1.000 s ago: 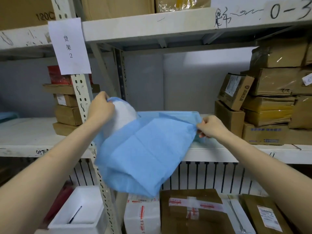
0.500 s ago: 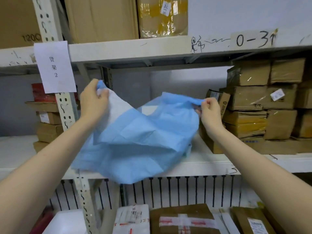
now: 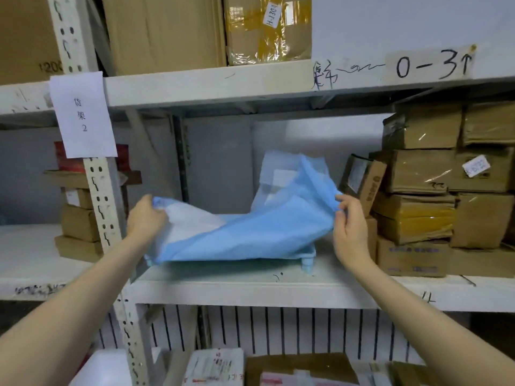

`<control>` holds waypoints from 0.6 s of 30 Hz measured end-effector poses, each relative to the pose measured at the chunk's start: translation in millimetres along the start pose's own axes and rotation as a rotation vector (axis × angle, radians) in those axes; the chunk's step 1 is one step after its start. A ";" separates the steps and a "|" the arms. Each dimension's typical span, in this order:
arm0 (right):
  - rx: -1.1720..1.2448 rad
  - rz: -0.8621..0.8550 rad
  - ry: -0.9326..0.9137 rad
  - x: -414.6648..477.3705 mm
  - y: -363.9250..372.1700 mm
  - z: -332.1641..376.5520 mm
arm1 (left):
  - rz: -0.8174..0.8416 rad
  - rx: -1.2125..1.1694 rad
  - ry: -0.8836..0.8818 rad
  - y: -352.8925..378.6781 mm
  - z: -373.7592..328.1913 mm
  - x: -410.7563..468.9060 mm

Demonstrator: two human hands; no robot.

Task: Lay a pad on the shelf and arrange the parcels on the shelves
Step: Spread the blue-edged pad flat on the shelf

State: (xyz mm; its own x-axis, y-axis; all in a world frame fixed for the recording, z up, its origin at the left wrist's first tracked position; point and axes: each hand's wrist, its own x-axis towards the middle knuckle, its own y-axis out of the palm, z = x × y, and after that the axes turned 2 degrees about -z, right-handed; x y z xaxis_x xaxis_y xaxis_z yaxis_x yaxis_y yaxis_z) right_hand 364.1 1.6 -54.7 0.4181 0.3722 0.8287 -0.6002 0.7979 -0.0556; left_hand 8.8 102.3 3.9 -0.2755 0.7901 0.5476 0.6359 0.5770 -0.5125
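Both arms reach forward, hands well apart at middle shelf [image 3: 250,286] level. Left hand [image 3: 146,215], back to camera, fingers curled, grips left corner of blue pad [image 3: 250,235]. Right hand [image 3: 348,221], thumb side up, pinches raised right edge between thumb and fingers. Pad spread over middle shelf, long axis left to right; front edge low near board, right rear part lifted, white underside showing at left. Stacked brown parcels [image 3: 418,196] just right of right hand. Paper label [image 3: 83,115] on upright above left hand.
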 end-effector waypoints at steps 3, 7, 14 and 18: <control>-0.274 0.299 0.235 0.1 3.6 0.6 | 0.272 0.217 -0.151 9.8 17.4 -1.8; -0.916 0.532 0.235 5.5 1.7 14.9 | 0.256 0.422 -0.220 22.6 9.5 -16.8; -0.811 0.706 -0.464 1.0 25.5 41.1 | 0.495 0.474 0.162 50.2 -28.0 -20.3; -0.974 1.066 -0.247 6.0 34.6 51.7 | 0.720 0.365 0.181 72.5 -37.3 -26.7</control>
State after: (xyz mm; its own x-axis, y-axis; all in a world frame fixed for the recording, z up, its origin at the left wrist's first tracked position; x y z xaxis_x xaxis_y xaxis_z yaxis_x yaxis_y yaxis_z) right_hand 310.7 7.0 -22.8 -0.1041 0.9695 0.2220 0.1868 0.2383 -0.9531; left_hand 89.1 115.4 -23.1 0.2499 0.9646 0.0848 0.3297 -0.0024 -0.9441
